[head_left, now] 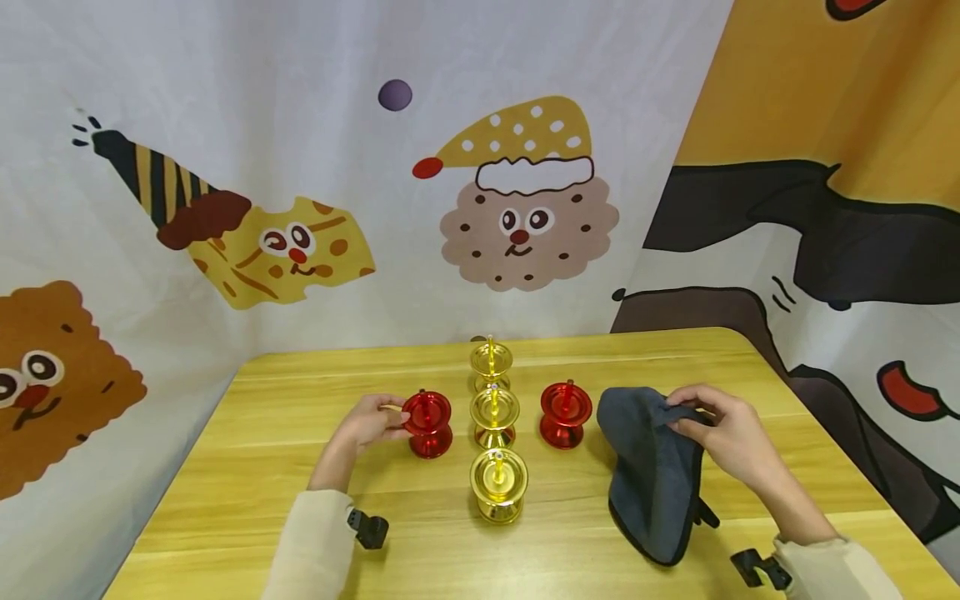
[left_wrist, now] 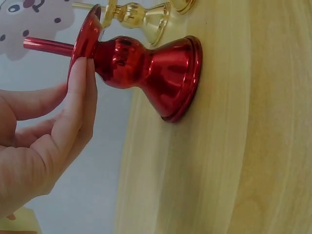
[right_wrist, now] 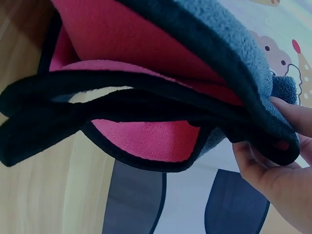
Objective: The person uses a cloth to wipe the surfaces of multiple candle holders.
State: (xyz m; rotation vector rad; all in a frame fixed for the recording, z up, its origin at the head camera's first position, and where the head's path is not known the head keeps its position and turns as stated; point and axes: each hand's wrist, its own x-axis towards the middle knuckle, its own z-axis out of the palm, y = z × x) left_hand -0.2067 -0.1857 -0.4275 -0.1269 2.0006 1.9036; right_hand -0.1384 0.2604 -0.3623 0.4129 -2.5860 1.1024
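In the head view, my left hand (head_left: 372,421) pinches the dish rim of a red metallic candle holder (head_left: 430,440) that stands upright on the table. The left wrist view shows this red candle holder (left_wrist: 124,61) close up, with fingers (left_wrist: 78,105) at its rim, its thin centre post and its flared base. Over on the right, my right hand (head_left: 723,429) grips the upper edge of a grey cloth (head_left: 652,475) that hangs in folds. The right wrist view gives the cloth's red lining (right_wrist: 146,53), its black edging and a black strap (right_wrist: 146,105).
Three gold candle holders (head_left: 499,492) stand in a row from front to back, right of the held red one. Another red candle holder (head_left: 564,429) stands between that row and the cloth. Behind the wooden table (head_left: 225,500) hangs a printed curtain (head_left: 300,100).
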